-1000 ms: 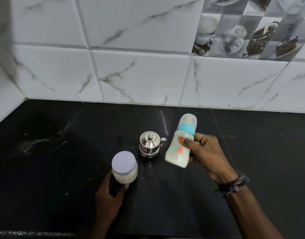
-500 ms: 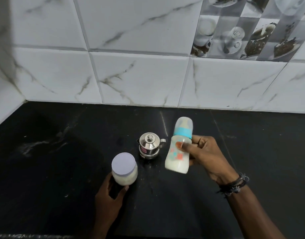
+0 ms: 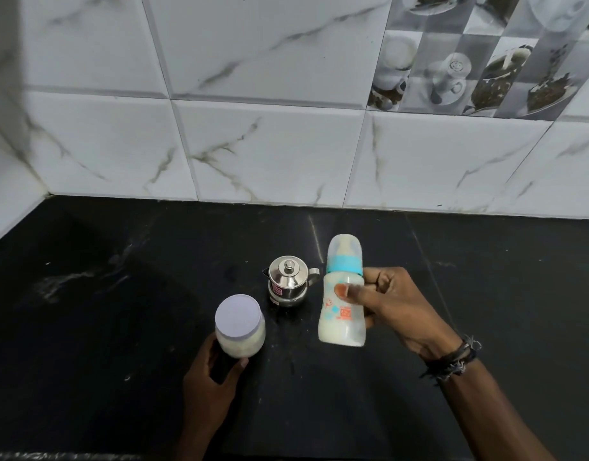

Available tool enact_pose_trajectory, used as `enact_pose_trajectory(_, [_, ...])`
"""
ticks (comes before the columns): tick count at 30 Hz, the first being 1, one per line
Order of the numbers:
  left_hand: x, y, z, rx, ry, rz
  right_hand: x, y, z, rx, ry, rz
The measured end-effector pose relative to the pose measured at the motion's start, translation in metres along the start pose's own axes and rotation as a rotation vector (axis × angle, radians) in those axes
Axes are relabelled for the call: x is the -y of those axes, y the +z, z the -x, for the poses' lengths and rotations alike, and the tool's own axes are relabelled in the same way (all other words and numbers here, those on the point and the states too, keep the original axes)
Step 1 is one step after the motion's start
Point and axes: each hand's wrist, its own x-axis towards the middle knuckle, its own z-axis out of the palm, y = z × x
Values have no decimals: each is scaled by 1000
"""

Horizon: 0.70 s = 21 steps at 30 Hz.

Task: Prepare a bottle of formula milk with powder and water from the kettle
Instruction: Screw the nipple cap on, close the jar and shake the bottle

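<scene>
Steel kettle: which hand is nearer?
Right. The right hand, holding the bottle, is beside the kettle; the left hand grips the powder jar farther off.

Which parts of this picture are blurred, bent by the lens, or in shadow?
Head view: the baby bottle and the right hand holding it look slightly soft; the tile lines of the wall slant and curve toward the edges, a wide-angle effect; the left corner is shaded; the steel kettle shows small bright reflections; the black counter hides detail.

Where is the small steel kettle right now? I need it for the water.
In the head view the steel kettle stands mid-counter, lid on, just left of the baby bottle in the right hand, behind the powder jar.
</scene>
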Motion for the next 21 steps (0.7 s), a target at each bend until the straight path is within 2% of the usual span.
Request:
enact_pose_trajectory(4, [3, 1, 0, -10, 3, -5, -1, -3, -1, -69, -18, -54])
enact_pose_trajectory(8, [3, -1, -1, -5, 13, -13, -1, 0, 1, -6, 23, -11])
enact_pose_trajectory(12, [4, 0, 0, -10, 6, -9, 0, -3, -2, -65, -22, -63])
enact_pose_trajectory(16, [3, 0, -1, -5, 16, -14, -1, 1, 0, 6, 8, -3])
enact_pose_trajectory(21, [4, -1, 0, -10, 11, -15, -1, -2, -4, -84, -24, -60])
